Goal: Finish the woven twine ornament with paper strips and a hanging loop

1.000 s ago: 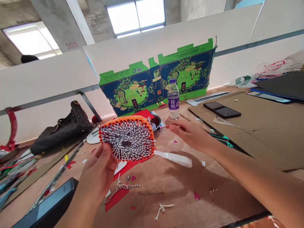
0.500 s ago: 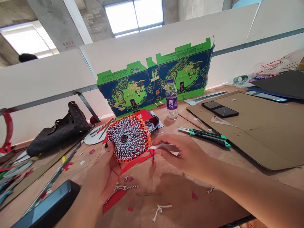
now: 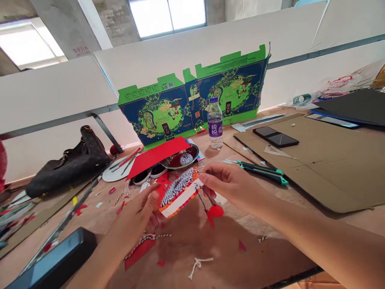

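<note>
Between my hands, above the table, is a woven cord craft piece of black-and-white twisted cord with an orange looped edge. It is tilted so its side shows, with a white paper strip along it. My left hand grips its left end between thumb and fingers. My right hand pinches the right end by the strip, its fingertips partly hidden. Dark cords with a red round tag hang below that end. On the table underneath are a red paper scrap and a white cord piece.
Behind stand a metal bowl with a cord ball, red paper and a water bottle. At the right lie a green-black utility knife, cardboard and a phone. A black device is front left, a bag back left.
The cord piece has turned from face-on to edge-on and sunk lower, showing its white side strip. The red tag hangs further right. More of the bowl and red paper shows.
</note>
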Tool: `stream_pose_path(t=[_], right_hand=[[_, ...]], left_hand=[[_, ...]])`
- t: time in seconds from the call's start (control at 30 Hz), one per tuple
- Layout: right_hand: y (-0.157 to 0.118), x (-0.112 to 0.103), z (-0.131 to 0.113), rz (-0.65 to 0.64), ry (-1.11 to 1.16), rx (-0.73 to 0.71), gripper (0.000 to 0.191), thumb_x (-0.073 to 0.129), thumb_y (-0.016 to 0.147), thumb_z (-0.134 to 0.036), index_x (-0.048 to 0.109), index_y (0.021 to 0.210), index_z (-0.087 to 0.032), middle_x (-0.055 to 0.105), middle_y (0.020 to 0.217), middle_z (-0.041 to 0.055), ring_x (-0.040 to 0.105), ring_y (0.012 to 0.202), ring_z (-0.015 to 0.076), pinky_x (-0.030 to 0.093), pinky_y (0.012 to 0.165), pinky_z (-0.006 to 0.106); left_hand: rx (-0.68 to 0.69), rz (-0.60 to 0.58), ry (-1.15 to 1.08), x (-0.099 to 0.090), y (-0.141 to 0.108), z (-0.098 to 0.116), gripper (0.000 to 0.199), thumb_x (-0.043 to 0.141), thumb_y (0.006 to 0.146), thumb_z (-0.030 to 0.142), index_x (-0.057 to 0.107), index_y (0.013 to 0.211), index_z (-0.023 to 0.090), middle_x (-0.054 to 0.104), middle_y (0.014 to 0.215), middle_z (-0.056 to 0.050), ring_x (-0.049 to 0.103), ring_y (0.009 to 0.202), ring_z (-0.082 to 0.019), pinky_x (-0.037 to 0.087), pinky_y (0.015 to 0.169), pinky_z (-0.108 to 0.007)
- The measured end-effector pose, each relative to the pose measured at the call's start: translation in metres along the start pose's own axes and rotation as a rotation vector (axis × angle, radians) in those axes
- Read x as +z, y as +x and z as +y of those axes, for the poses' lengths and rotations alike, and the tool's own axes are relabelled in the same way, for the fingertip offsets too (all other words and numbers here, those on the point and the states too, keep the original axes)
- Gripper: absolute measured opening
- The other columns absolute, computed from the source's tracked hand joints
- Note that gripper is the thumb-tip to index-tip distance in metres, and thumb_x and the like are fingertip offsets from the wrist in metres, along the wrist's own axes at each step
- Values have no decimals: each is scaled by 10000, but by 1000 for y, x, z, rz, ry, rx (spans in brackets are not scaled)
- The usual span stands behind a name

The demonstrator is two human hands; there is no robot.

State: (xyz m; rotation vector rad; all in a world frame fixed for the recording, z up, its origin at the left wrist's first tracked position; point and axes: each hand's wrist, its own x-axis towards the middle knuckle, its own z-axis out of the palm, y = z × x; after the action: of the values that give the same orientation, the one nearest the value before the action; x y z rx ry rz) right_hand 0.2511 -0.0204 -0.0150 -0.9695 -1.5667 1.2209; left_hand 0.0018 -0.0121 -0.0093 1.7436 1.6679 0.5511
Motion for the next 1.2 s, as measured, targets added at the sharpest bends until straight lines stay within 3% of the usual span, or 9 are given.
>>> stream_pose_path(t=[0.13,0.23,0.37,0.5,0.6,0.73,0.83,1.03,1.2], right_hand=[[0,3,-2,-51,108,92,264,512,903,-360,551,725,-168,578,593,-13,507,542,102,377,536,225],[-2,6,-3,-100,147,105,269,513,898,-376,542,727,-171,575,567,-20,500,517,97,369,520,222],[-1,4,-1,-93,-34,52,271,509,903,-400,576,773,-172,577,612,-16,512,569,113,363,535,235],[1,-6,-1,258,-428,-215,146,593,858,-285,611,966,-188,619,872,22,559,794,158,412,682,271],[-4,-8,-6,408,-578,-387,52,596,871,-253,612,880,-204,595,856,26,542,802,168,408,720,288],[-11,2,-7,203,-589,-423,65,616,883,-261,607,844,-211,614,838,12,554,819,169,409,733,284],[-13,10,-1,109,-623,-410,234,726,808,-345,581,920,-198,618,933,14,551,900,181,403,787,293],[-12,4,0,127,-548,-391,169,591,906,-279,599,1057,-204,613,1043,27,565,953,161,419,827,278],[-7,-2,-4,99,-561,-210,131,564,896,-247,651,992,-225,676,1003,18,602,940,187,431,809,307]], left_hand=[[315,382,368,3,-10,7,501,493,819,642,597,1174,304,667,1047,-26,638,937,-249,509,769,-372],[618,407,508,15,-21,14,543,666,771,535,512,1264,368,612,1226,22,602,1080,-222,491,882,-348],[866,421,572,26,-24,15,358,581,895,370,530,1243,302,624,1175,14,594,1056,-149,466,906,-260],[854,462,522,29,-22,13,312,600,885,345,583,1184,257,627,1136,-12,594,1038,-162,463,910,-265],[817,463,483,29,-22,13,292,592,889,337,587,1172,265,624,1133,-4,598,1025,-158,467,901,-264],[786,446,465,31,-25,14,307,606,881,328,556,1180,284,615,1136,16,585,1039,-145,453,913,-246],[816,495,471,33,-27,14,295,607,878,306,551,1166,282,607,1121,20,580,1021,-131,432,921,-223],[815,484,475,33,-26,12,259,581,890,313,556,1143,268,608,1111,7,582,1011,-136,446,876,-226],[814,498,489,32,-24,11,245,557,890,306,555,1131,260,607,1127,-16,579,1033,-176,459,881,-286]])
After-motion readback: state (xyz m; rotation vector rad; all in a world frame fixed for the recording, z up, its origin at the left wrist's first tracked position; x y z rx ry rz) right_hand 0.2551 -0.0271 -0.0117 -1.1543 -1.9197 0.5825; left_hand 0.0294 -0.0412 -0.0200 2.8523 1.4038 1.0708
